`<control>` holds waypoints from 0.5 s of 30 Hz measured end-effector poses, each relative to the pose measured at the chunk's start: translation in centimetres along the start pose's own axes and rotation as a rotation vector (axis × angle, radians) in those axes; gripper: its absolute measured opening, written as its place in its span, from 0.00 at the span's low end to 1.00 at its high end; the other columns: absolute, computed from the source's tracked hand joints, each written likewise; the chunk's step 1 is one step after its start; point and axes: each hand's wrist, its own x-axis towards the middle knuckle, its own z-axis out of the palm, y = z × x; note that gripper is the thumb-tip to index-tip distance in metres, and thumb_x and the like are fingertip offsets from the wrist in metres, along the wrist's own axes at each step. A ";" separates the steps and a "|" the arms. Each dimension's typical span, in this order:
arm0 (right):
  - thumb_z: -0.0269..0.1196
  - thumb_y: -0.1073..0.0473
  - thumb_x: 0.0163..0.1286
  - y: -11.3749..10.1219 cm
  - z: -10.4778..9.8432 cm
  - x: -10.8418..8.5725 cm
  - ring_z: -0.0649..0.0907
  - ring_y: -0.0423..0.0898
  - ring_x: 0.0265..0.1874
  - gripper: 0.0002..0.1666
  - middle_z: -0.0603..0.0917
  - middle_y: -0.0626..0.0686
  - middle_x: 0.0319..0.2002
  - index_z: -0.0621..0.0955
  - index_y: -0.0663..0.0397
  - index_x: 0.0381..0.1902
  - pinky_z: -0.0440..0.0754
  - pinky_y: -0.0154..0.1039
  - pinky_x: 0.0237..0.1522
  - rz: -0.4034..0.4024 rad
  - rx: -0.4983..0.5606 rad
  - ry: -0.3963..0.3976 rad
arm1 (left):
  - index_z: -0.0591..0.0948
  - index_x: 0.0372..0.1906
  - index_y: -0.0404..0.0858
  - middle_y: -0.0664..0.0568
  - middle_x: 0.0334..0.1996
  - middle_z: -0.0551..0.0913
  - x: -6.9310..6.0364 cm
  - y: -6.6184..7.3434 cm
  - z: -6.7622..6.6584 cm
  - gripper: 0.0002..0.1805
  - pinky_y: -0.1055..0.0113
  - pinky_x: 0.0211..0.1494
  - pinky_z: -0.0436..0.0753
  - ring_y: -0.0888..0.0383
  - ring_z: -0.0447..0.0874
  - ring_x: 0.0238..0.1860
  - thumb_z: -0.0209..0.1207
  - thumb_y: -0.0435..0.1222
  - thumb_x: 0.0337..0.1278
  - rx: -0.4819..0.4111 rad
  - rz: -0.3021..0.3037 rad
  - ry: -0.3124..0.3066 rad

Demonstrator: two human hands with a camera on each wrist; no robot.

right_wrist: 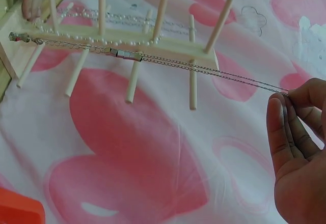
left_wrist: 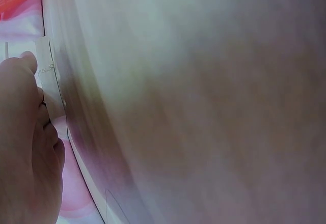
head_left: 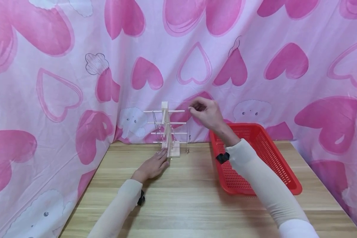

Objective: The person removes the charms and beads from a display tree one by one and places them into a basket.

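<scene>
My right hand (head_left: 207,113) is raised at the right of a pale wooden peg stand (head_left: 165,106). Between thumb and fingertips it pinches a thin silver necklace (right_wrist: 170,64), whose doubled chain hangs taut with a small pendant (right_wrist: 19,37) at its low end. The necklace hangs beside the stand's pegs; whether it touches any is unclear. My left hand (head_left: 152,166) lies low, its extended fingers against the stand's base (head_left: 175,150). A beaded pearl necklace (right_wrist: 97,42) and a silver chain (head_left: 154,119) hang on the pegs.
A red perforated plastic basket (head_left: 281,160) stands on the right of the wooden table (head_left: 184,205), under my right forearm. A pink heart-patterned cloth (head_left: 256,29) hangs behind the table and along its sides.
</scene>
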 end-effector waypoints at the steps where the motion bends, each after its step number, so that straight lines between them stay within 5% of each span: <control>1: 0.69 0.68 0.71 0.0 -0.2 0.0 0.84 0.46 0.31 0.04 0.90 0.59 0.35 0.90 0.62 0.40 0.84 0.27 0.35 0.009 0.003 0.003 | 0.54 0.85 0.31 0.38 0.87 0.49 0.0 0.0 0.0 0.36 0.44 0.89 0.55 0.38 0.47 0.87 0.41 0.48 0.87 -0.011 0.001 0.004; 15: 0.67 0.68 0.71 1.4 -2.9 0.4 0.83 0.40 0.29 0.05 0.89 0.61 0.33 0.89 0.63 0.40 0.83 0.24 0.31 0.004 -0.029 0.066 | 0.51 0.86 0.34 0.41 0.87 0.48 -0.2 0.6 -0.6 0.37 0.50 0.90 0.54 0.42 0.46 0.88 0.39 0.51 0.88 0.052 -0.028 -0.031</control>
